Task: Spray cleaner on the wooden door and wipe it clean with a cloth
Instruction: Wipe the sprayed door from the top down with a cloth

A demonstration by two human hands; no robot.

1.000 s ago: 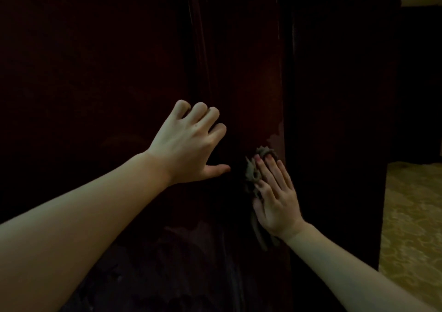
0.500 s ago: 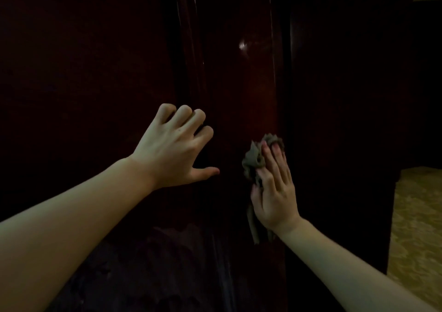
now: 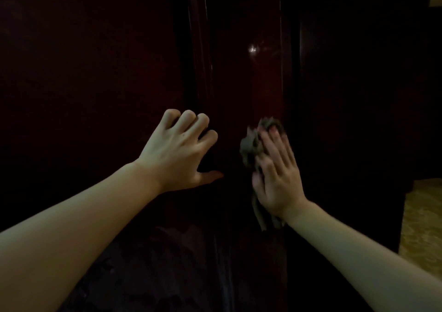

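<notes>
Dim light leaves the dark glossy wooden door [image 3: 248, 84] filling the view ahead of both hands, with patterned yellow carpet [image 3: 421, 218] off to the right. Left hand [image 3: 178, 154] braces on the door, fingers bent, gripping nothing. Just right of it, the right hand [image 3: 277, 175] presses a crumpled grey cloth [image 3: 251, 144] flat against the door with straight fingers.

A dim indoor room, likely a home or hotel: a tall, glossy dark wooden door [image 3: 248, 77] fills the view, and patterned yellowish carpet [image 3: 421, 218] shows at the right edge.
</notes>
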